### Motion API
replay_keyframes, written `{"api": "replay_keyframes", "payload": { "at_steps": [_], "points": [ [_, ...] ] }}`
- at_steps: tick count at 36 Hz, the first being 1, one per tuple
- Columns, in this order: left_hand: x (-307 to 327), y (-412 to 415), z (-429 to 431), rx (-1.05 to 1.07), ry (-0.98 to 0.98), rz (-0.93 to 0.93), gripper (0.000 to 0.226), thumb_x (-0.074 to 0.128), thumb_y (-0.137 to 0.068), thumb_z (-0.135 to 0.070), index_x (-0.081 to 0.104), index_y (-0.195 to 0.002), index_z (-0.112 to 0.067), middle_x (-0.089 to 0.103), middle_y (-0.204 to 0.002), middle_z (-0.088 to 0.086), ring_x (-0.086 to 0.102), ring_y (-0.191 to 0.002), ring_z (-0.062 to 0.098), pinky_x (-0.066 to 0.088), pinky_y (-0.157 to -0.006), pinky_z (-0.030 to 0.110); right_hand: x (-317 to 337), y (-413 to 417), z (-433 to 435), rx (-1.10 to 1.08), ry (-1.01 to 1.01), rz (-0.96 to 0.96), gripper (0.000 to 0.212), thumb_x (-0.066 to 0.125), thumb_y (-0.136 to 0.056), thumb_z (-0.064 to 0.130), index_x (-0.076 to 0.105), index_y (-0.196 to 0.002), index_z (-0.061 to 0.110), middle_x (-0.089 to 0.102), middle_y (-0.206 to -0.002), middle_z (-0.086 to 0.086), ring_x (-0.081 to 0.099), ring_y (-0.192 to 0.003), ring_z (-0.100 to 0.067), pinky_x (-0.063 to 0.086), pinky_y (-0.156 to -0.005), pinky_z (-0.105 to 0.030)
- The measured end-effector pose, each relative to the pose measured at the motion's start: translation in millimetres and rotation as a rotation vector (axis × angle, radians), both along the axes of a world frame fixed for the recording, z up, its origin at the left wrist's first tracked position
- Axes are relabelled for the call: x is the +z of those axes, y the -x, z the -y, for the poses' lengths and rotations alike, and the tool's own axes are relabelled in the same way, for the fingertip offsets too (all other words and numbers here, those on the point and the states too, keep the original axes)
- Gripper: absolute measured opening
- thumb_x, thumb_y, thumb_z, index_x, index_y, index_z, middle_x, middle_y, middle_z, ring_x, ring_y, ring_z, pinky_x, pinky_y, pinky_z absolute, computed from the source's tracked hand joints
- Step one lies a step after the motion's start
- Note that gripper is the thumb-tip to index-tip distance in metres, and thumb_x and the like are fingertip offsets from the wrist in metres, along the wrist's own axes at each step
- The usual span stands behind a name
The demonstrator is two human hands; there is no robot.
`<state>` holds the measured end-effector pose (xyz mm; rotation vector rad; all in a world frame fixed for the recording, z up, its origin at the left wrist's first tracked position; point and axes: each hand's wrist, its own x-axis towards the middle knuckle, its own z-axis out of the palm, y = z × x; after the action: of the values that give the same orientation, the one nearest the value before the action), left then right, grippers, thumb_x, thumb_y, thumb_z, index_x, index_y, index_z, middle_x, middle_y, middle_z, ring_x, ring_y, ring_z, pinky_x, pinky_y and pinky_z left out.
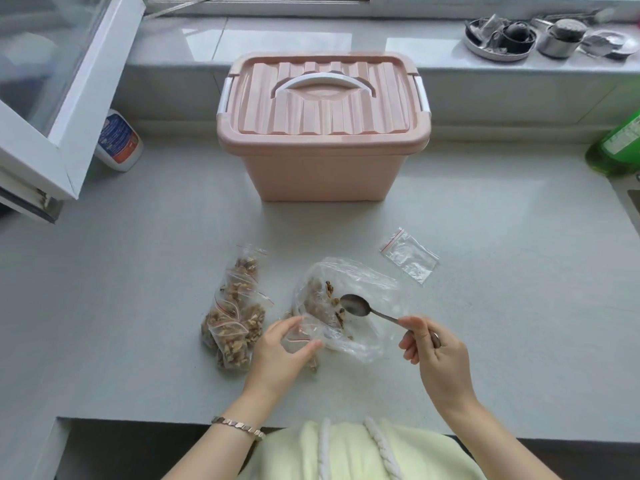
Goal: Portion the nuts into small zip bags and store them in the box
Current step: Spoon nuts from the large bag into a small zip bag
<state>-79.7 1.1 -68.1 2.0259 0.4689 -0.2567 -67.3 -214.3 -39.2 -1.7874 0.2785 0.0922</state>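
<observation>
A large clear plastic bag point(360, 282) with a few walnut pieces point(320, 299) lies in the middle of the counter. My right hand point(438, 355) grips a metal spoon point(356, 305) whose bowl sits inside that bag's mouth. My left hand point(282, 348) pinches a small zip bag point(304, 332) at the big bag's near edge. Several filled zip bags of walnuts point(235, 317) lie in a pile to the left. One flat zip bag point(410, 254) with a red seal line lies to the right. The pink storage box point(323, 129) stands behind, lid closed.
A white spray bottle point(117, 140) stands at the back left beside an open window frame point(52, 109). A green bottle point(620, 143) is at the right edge. Metal dishes point(519, 39) sit on the windowsill. The counter's front edge runs just below my wrists.
</observation>
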Motion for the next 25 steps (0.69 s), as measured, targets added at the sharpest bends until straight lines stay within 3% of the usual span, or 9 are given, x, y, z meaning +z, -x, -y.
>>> {"api": "replay_keyframes", "payload": {
  "at_steps": [5, 10, 13, 18, 21, 25],
  "points": [
    [2, -1, 4, -0.013, 0.018, 0.009, 0.048, 0.078, -0.07, -0.02, 0.06, -0.115, -0.022, 0.057, -0.104, -0.011, 0.051, -0.098, -0.001, 0.036, -0.089, 0.012, -5, 4, 2, 0.022, 0.012, -0.044, 0.027, 0.047, -0.083, 0.034, 0.068, -0.077, 0.018, 0.059, -0.054, 0.0, 0.05, -0.045, -0.008, 0.041, -0.046, -0.017],
    [-4, 0, 6, -0.036, 0.037, 0.008, 0.051, 0.079, -0.07, -0.02, 0.059, -0.117, -0.023, 0.056, -0.102, -0.018, 0.052, -0.099, -0.003, 0.031, -0.081, -0.004, -11, 6, 1, 0.023, -0.077, -0.131, 0.028, 0.047, -0.091, 0.023, 0.068, -0.076, 0.011, 0.058, -0.05, -0.002, 0.05, -0.044, -0.011, 0.041, -0.044, -0.018],
    [-5, 1, 7, -0.041, 0.061, 0.0, 0.05, 0.078, -0.07, -0.018, 0.059, -0.116, -0.024, 0.054, -0.1, -0.022, 0.051, -0.099, -0.006, 0.031, -0.08, -0.005, -15, 1, -1, -0.008, -0.168, -0.21, 0.032, 0.044, -0.094, 0.022, 0.066, -0.08, 0.004, 0.058, -0.05, -0.003, 0.051, -0.042, -0.012, 0.041, -0.042, -0.018],
    [-7, 1, 7, -0.02, 0.104, -0.015, 0.048, 0.079, -0.07, -0.017, 0.058, -0.112, -0.028, 0.058, -0.101, -0.018, 0.053, -0.098, -0.001, 0.036, -0.078, 0.0, -19, -10, -6, -0.018, -0.279, -0.344, 0.033, 0.041, -0.097, 0.023, 0.063, -0.084, 0.001, 0.058, -0.051, -0.006, 0.052, -0.04, -0.01, 0.042, -0.041, -0.019],
    [-8, 0, 6, 0.003, 0.129, -0.022, 0.047, 0.079, -0.069, -0.016, 0.059, -0.11, -0.028, 0.062, -0.105, -0.01, 0.055, -0.102, 0.004, 0.037, -0.08, 0.0, -18, -10, -5, 0.002, -0.277, -0.326, 0.033, 0.041, -0.096, 0.022, 0.064, -0.083, 0.002, 0.058, -0.05, -0.006, 0.052, -0.04, -0.011, 0.042, -0.04, -0.018],
    [-7, 1, 6, 0.004, 0.103, -0.024, 0.047, 0.079, -0.069, -0.019, 0.06, -0.111, -0.027, 0.064, -0.106, -0.007, 0.057, -0.104, 0.007, 0.041, -0.092, 0.018, -14, -8, 0, -0.013, -0.254, -0.216, 0.033, 0.041, -0.095, 0.019, 0.064, -0.08, 0.0, 0.057, -0.048, -0.004, 0.049, -0.039, -0.01, 0.04, -0.039, -0.018]
  ]
}}
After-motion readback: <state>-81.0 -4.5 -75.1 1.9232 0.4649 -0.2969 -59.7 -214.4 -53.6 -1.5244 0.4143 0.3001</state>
